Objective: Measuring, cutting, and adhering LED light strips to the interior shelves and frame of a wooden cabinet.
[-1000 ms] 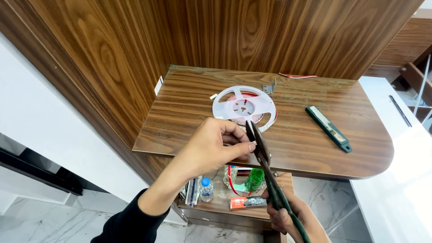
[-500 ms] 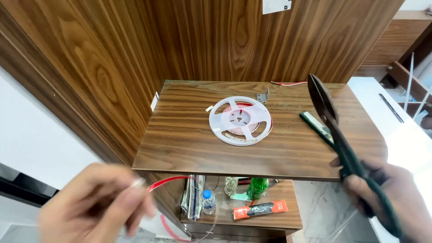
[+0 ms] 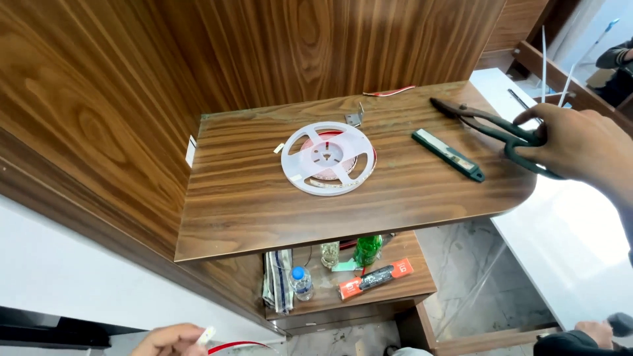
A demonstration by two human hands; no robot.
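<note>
At right of frame, the right hand (image 3: 580, 142) gripped dark-handled shears (image 3: 491, 124) over the wooden shelf (image 3: 264, 198); at bottom left, the left hand (image 3: 173, 339) pinched a strip end (image 3: 206, 334). Setting the shears down seemed underway, calling for a level lowering.

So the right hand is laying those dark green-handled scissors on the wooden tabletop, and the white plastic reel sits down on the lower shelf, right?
Not quite. The head view shows the white plastic reel lying on the wooden tabletop, not on the lower shelf. The rest holds: the right hand holds the dark green-handled scissors at the tabletop.
</note>
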